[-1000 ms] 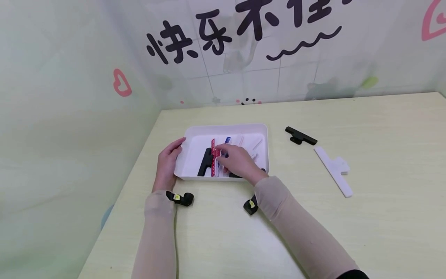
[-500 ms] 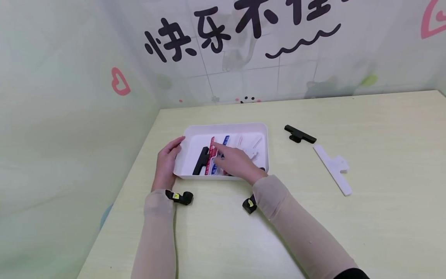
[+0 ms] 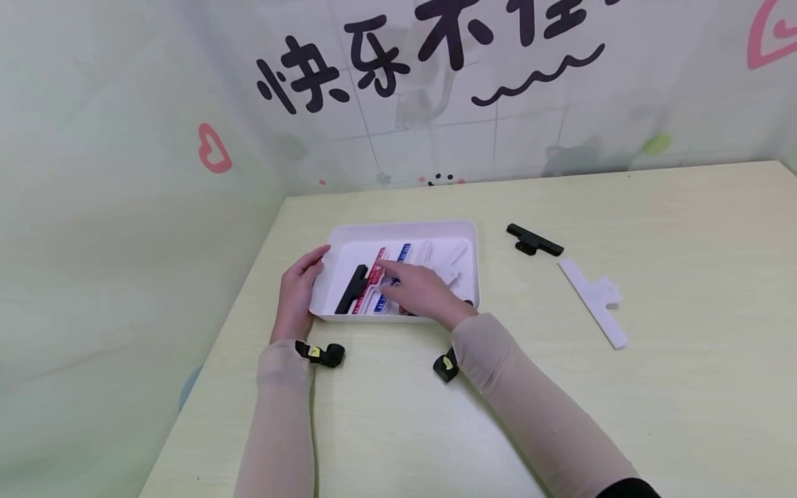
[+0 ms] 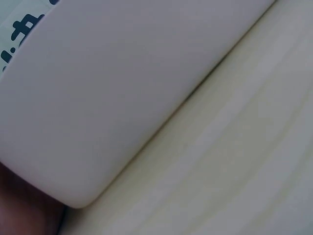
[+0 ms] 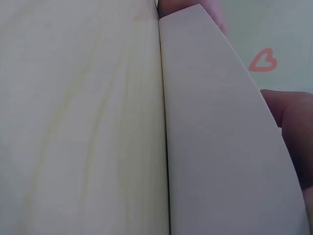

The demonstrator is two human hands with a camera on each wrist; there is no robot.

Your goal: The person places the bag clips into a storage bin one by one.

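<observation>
A shallow white tray [image 3: 326, 297] holds several bag clips. My left hand [image 3: 295, 294] lies along its left side, fingers at the rim. My right hand [image 3: 426, 290] reaches over the front wall with its index finger extended onto a red clip [image 3: 361, 301]. Left of the red one, a black clip [image 3: 351, 290] lies slanted. A blue clip [image 3: 403, 254] is partly covered by the right hand, and white clips [image 3: 461, 256] lie to its right. Fingers [image 5: 298, 122] of the right hand show beyond the tray wall [image 5: 220, 137] in the right wrist view.
Outside the tray to the right, another black clip [image 3: 535, 240] and a large white clip [image 3: 594, 301] lie on the pale wooden table [image 3: 398, 429]. A printed curtain [image 3: 529, 138] hangs behind the table, and a pale sheet [image 3: 124, 242] borders its left side.
The black and red clips have slid left inside the tray and now slant more, with the blue clip more exposed. My right index finger shifted slightly left with them; my left hand stayed put.
</observation>
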